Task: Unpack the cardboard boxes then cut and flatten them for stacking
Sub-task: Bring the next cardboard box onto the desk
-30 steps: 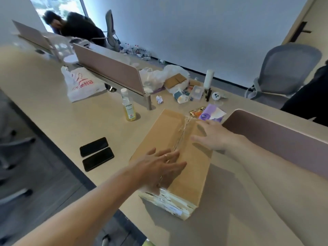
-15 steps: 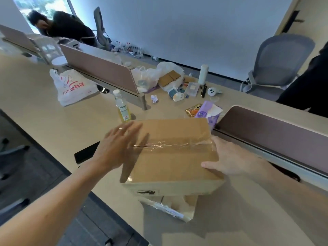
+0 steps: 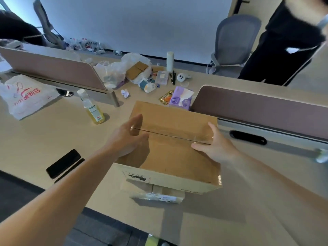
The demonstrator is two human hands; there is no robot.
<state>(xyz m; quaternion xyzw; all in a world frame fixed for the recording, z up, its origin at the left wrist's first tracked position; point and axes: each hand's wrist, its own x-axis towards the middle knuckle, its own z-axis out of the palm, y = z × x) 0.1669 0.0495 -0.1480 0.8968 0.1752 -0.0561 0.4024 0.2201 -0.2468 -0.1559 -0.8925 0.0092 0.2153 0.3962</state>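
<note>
Left hand (image 3: 127, 139) grips the cardboard box (image 3: 174, 157) at nine o'clock, right hand (image 3: 215, 148) at three, fingers curled over its taped top; it seems raised off the desk (image 3: 53, 139).

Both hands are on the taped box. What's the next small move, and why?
Probably peel or slit the clear tape starting at the seam's right end. The tape still seals the top flaps of the cardboard box, the thumb of the right hand lies by that end, the left hand holds the other side, and neither hand holds a cutter.
</note>
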